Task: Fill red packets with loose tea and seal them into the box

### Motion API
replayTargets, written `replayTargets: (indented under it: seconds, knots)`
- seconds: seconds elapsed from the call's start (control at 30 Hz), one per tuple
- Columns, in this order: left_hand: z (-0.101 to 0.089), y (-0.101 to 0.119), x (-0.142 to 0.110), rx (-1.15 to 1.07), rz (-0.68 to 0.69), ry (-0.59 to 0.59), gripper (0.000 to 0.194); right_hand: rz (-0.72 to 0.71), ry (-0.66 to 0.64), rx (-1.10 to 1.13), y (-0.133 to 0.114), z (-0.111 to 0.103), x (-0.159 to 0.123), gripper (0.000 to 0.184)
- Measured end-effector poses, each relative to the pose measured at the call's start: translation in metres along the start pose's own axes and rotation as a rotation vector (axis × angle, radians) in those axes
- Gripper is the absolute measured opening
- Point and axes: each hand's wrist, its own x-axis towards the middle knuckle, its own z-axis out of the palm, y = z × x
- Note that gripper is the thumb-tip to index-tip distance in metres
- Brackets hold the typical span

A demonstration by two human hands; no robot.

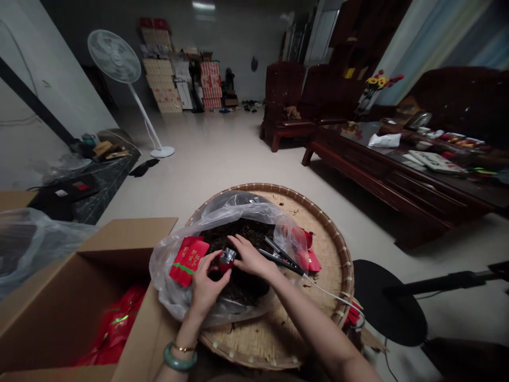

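A small red packet (226, 260) with a silvery top is upright between my hands, above dark loose tea leaves (248, 289). My left hand (207, 282) is closed around its left side and bottom, thumb in front. My right hand (251, 258) grips its right edge, fingers curving over the top. The leaves fill a clear plastic bag (170, 302) lying open on a round woven bamboo tray (328, 239). Flat red packets (189, 260) with gold print and a green band rest on the bag's left side. A black two-armed tool (282, 257) with a white cord lies beside my right wrist.
An open cardboard box (131, 233) at the left holds red packets (119, 323). More red packets (312, 254) lie on the tray's right side. A black round stand base (392, 302) is right of the tray. A dark wooden table (374, 175) and a white fan (115, 55) stand farther off.
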Motion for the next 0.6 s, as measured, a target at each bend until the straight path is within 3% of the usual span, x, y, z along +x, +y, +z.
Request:
replayTargets:
  seconds: [0.1,0.27,0.43,0.6]
  knots:
    - [-0.002,-0.001,0.0,-0.059,-0.034,0.041,0.04,0.072,-0.055,-0.15,-0.006,0.014,0.016,0.075]
    - [-0.005,-0.003,0.002,-0.123,-0.095,0.098,0.041,0.105,0.009,-0.109,-0.006,0.025,0.024,0.046]
    - [-0.008,-0.003,0.005,-0.152,-0.115,0.111,0.043,0.11,0.127,0.12,0.002,0.021,0.019,0.028]
    - [-0.006,-0.002,0.006,-0.183,-0.143,0.129,0.044,0.168,0.279,0.518,0.006,0.011,0.007,0.029]
